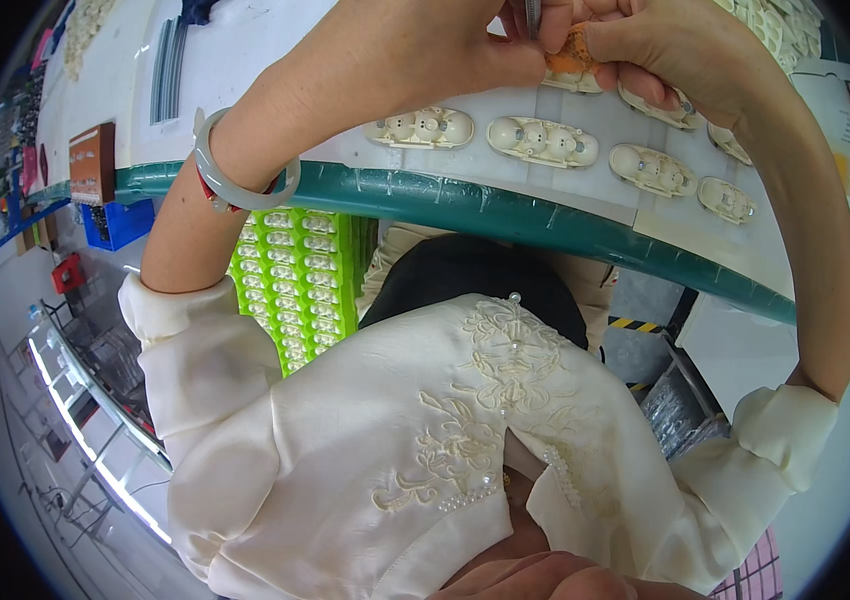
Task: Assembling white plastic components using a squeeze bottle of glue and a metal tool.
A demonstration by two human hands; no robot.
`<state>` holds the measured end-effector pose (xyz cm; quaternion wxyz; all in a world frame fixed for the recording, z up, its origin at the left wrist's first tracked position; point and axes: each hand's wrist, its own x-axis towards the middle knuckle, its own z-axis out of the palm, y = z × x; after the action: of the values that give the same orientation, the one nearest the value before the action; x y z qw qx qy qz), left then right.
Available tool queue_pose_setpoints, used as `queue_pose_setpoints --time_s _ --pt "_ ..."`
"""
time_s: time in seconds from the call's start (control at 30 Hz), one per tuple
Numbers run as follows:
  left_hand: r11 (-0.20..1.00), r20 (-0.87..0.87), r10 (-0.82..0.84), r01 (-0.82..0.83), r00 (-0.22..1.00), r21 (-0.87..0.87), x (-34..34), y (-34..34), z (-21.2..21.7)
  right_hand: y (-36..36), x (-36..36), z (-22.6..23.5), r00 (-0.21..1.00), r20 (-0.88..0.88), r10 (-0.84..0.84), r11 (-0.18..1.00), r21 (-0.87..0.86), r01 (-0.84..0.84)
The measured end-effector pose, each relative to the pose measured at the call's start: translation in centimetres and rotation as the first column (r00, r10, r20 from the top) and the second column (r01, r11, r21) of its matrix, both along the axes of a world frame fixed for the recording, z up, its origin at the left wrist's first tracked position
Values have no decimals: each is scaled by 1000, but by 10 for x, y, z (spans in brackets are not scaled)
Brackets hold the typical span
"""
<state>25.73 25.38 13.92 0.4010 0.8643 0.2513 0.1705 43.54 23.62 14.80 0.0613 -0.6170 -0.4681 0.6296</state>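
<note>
At the far edge of the view, both hands meet over a row of cream oval plastic housings point(543, 142). My left hand point(465, 55) is closed, with a slim grey metal tool point(533, 14) showing between its fingers; the tool's upper part is cut off. My right hand point(660, 45) pinches a small orange piece point(572, 52), and the left fingertips are close against it. Directly beneath sits one housing point(577, 82), partly covered by the fingers. Another housing point(660, 106) lies under the right fingers. A pale bangle point(245, 195) circles my left wrist.
The white table ends in a green rounded edge point(365, 190). More housings point(420, 128) lie along it, and a heap of cream parts point(785, 30) stands at far right. Grey strips point(169, 70) and a brown box point(93, 163) are left. A bright green tray point(295, 280) of parts sits below.
</note>
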Motion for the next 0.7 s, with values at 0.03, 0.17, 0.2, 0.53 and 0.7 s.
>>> queue_pose_setpoints --time_s 0.03,0.17,0.2,0.53,0.7 --pt "1000 0 -1 1 1000 0 0 0 0 1 1 -1 999 -24 -32 999 -34 31" --pt "998 19 -2 3 1000 -70 -3 5 -5 5 -4 2 999 32 -41 998 -51 42" --pt "992 61 5 2 998 -123 -3 8 -6 6 -4 1 999 42 -4 1000 -28 5" --pt "982 235 66 -22 970 -189 -37 19 -4 13 -8 4 994 107 -7 997 -82 16" --pt "947 -80 169 -184 982 -264 -40 1 12 14 -5 5 999 49 -8 994 -104 13"
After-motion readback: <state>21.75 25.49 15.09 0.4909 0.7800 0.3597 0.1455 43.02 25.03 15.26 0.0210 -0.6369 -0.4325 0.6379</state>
